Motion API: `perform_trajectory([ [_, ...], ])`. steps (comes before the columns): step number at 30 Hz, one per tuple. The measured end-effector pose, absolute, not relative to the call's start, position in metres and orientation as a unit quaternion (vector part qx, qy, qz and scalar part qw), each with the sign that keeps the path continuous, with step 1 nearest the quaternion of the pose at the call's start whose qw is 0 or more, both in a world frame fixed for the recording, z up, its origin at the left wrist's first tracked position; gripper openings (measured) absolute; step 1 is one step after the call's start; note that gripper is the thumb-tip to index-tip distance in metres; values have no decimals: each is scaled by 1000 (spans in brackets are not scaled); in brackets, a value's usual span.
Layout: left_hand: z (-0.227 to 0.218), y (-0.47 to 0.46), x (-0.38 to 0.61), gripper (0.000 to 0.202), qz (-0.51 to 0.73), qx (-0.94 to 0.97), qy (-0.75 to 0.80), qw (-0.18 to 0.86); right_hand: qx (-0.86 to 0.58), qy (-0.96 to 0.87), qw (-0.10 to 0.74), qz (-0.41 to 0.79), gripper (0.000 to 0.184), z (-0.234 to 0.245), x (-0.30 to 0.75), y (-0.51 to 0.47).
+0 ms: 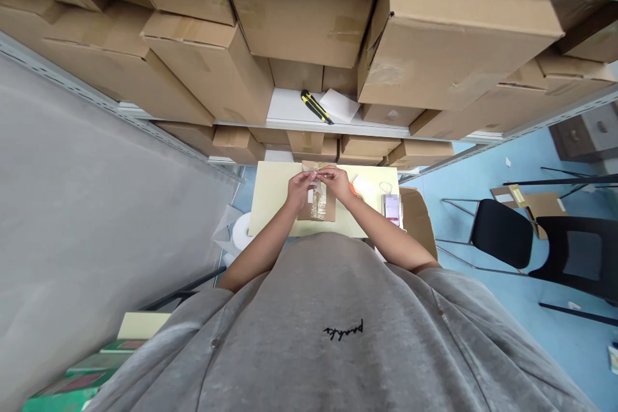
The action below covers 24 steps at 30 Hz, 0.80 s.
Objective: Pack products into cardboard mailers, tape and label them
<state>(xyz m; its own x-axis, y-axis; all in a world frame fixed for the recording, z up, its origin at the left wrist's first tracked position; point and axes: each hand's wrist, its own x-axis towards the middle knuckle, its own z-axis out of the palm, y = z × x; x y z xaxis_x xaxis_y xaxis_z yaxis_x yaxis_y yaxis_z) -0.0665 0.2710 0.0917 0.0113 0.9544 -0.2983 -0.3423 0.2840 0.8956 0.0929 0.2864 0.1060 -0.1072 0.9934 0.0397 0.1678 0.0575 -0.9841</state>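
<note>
The left hand (299, 190) and right hand (335, 180) have their fingers pinched on a clear tape strip (311, 170), seemingly mid-taping, with a small cardboard parcel (316, 209) just under the fingers on the desk (270, 196) and orange-handled scissors (355, 188) just beside the right fingers.

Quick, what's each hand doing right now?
Left hand: closed, pinching clear tape on a cardboard parcel.
Right hand: closed, pinching the same tape.
</note>
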Motion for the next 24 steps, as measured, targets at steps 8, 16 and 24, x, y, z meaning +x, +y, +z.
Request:
perform_trajectory([
  [8,95,274,-63,34,518,330,505,606,-501,-593,433,458,32,114,93,283],
  [16,96,274,-63,31,521,338,497,607,-507,-586,441,453,35,116,92,287],
  [24,100,274,-64,39,526,336,477,618,-513,-581,447,447,31,117,92,287],
])
